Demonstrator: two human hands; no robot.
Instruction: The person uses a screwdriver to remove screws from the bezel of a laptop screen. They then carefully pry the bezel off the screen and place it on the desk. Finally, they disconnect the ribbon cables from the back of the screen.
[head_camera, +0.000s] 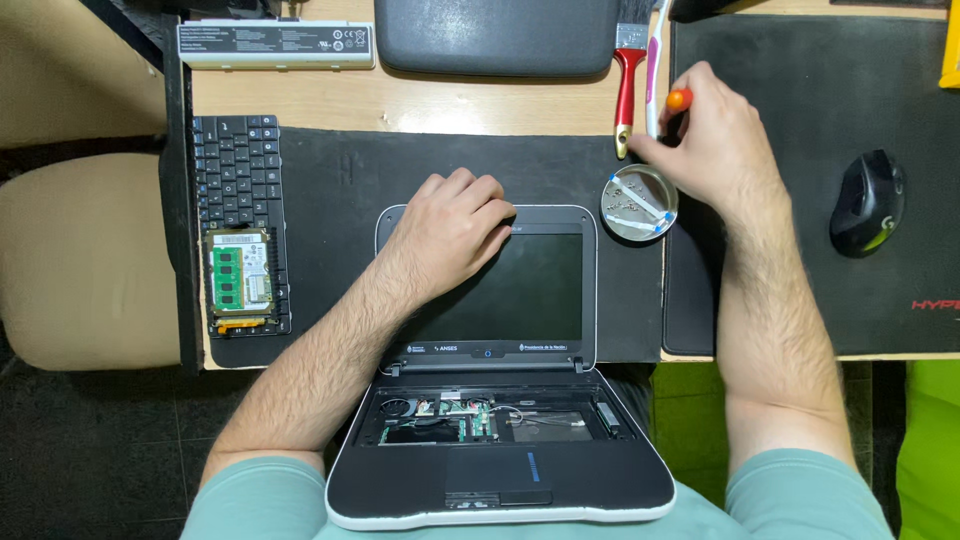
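Resting on a black mat (330, 190), left hand (450, 230) lies loose on the laptop (500, 300); right hand (715, 140) grasps a screwdriver (679, 100).

One opened laptop (500, 400), one detached keyboard (238, 170), one battery pack (275, 44), one circuit module (240, 275), one computer mouse (866, 203), one red-handled paintbrush (628, 80), one toothbrush (653, 70), one round metal dish (639, 203) holding perhaps a dozen tiny screws, and two hands: left hand (450, 230), right hand (705, 140).
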